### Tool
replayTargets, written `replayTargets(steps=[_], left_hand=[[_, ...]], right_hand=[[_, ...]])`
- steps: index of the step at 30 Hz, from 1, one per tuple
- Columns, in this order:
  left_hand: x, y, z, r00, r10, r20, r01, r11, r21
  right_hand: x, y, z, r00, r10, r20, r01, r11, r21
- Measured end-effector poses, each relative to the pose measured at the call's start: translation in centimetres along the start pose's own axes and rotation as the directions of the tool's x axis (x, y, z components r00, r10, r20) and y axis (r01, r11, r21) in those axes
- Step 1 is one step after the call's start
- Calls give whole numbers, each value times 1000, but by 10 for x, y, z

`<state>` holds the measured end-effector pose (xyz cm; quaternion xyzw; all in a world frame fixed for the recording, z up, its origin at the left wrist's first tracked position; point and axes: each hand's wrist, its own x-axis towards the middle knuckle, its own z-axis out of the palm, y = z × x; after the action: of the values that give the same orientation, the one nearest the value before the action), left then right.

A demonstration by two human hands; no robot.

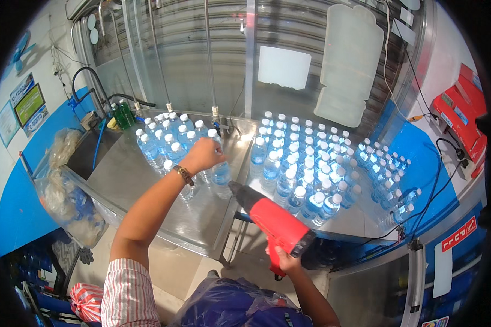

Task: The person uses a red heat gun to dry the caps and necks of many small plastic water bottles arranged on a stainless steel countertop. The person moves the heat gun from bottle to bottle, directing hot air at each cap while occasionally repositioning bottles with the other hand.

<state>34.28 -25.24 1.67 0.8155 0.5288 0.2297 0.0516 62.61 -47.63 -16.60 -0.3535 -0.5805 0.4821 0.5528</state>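
Observation:
My right hand (285,258) grips the handle of a red heat gun (280,222), whose dark nozzle points up and left at a water bottle. My left hand (206,154), with a watch (184,175) on the wrist, is at the upper part of that clear plastic bottle (221,173), just below its white cap; the fingers are partly hidden, so the hold is not fully seen. Several capped bottles (149,149) stand behind and left of this hand on the steel counter (180,220). Many more bottles (286,184) stand in rows on the right-hand table.
Two green bottles (125,114) stand by the sink (94,149) at the back left. A clear bag of plastic scraps (71,200) hangs at the counter's left end. Black cables (435,180) run down the right wall beside the table. A red box (460,114) sits at the far right.

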Motion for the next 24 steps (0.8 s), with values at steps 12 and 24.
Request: replayTargets(steps=[12, 24], left_hand=[[-7, -63, 1, 972, -208, 110, 164, 933, 319], [12, 69, 46, 832, 542, 120, -530, 840, -119]], right_hand=[[35, 41, 39, 993, -82, 84, 107, 923, -371], [-57, 1, -23, 983, 123, -138, -185, 674, -715]])
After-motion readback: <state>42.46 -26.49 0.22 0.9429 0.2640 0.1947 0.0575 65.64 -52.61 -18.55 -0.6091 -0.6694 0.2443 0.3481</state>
